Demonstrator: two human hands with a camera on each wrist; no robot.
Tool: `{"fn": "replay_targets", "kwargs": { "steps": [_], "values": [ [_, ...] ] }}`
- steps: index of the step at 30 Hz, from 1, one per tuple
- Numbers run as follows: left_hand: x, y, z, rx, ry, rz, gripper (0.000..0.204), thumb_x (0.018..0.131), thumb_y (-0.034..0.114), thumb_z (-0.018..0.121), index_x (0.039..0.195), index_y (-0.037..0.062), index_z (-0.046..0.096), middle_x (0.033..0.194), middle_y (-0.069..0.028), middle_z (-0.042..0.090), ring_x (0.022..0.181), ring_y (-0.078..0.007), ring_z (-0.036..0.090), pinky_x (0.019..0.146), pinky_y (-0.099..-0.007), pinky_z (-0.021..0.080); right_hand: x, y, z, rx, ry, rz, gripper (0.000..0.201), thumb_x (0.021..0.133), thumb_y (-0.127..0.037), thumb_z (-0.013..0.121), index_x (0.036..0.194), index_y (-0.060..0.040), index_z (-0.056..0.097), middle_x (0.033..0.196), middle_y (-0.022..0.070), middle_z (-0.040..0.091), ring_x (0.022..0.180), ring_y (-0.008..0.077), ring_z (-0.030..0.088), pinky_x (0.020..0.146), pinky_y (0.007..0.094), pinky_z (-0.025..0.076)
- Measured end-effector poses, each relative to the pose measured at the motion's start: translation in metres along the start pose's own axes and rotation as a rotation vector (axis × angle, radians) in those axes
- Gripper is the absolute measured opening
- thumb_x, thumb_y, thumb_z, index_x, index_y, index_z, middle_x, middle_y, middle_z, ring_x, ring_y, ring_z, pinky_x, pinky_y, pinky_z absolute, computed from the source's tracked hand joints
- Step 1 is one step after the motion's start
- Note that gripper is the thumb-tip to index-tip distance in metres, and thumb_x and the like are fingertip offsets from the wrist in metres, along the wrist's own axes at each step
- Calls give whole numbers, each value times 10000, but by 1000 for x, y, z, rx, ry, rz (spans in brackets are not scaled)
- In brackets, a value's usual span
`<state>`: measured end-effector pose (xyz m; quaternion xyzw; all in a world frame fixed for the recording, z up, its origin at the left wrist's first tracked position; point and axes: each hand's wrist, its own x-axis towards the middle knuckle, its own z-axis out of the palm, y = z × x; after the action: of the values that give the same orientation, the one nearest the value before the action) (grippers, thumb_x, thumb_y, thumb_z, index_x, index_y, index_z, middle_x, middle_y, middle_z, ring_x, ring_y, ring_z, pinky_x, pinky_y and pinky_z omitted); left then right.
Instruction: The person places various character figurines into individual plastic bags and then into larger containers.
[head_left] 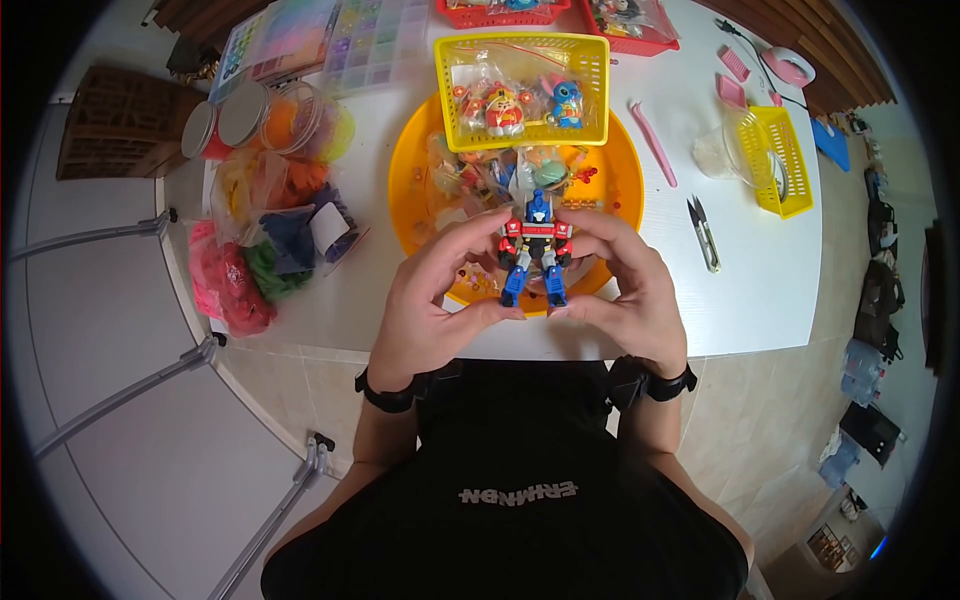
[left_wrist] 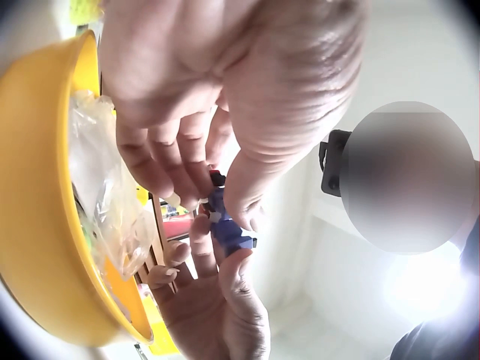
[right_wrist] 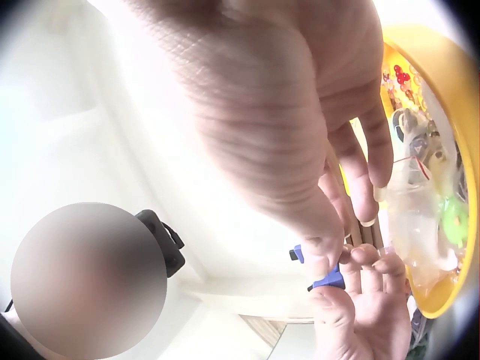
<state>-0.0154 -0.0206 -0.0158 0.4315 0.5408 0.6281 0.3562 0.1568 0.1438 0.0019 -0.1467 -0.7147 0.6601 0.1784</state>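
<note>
A small red, blue and grey robot figure (head_left: 538, 240) faces up between my two hands, above the near part of a round orange basin (head_left: 405, 150). My left hand (head_left: 425, 290) pinches its left side, thumb at one foot and fingers near the shoulder. On the opposite side my right hand (head_left: 632, 285) pinches it the same way. In the left wrist view the figure's blue legs (left_wrist: 229, 229) show between the thumbs. Most of the figure is hidden by the right hand (right_wrist: 262, 112) in the right wrist view. Bagged small toys and beads lie in the basin.
A yellow basket (head_left: 522, 145) with bagged figures sits on the basin's far rim. Jars (head_left: 240, 115) and bags of coloured material (head_left: 235, 285) stand left. To the right are pink tweezers (head_left: 655, 145), thread snips (head_left: 705, 235) and a smaller yellow basket (head_left: 785, 165). The table's front edge lies beneath my wrists.
</note>
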Motion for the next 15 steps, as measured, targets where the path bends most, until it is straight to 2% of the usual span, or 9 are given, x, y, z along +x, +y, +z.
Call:
{"fn": "replay_targets", "kwargs": {
  "steps": [9,15],
  "values": [
    [1,2,2,68,20,11,847,706,31,918,1451,24,515,1155,-64,646,1027,-155,614,923,-308,503,1,-3,0,-32,-13,0,770,714,-101,903,1402,-43,561,1056,27,690,968,143,618,928,310,506],
    [2,2,-1,140,36,11,779,723,39,889,1424,18,550,1142,-81,672,1009,-171,649,905,-320,523,0,3,-4,-42,-5,-15,766,717,-133,907,1399,-47,569,1084,38,682,980,155,615,919,318,504]
  ]
}}
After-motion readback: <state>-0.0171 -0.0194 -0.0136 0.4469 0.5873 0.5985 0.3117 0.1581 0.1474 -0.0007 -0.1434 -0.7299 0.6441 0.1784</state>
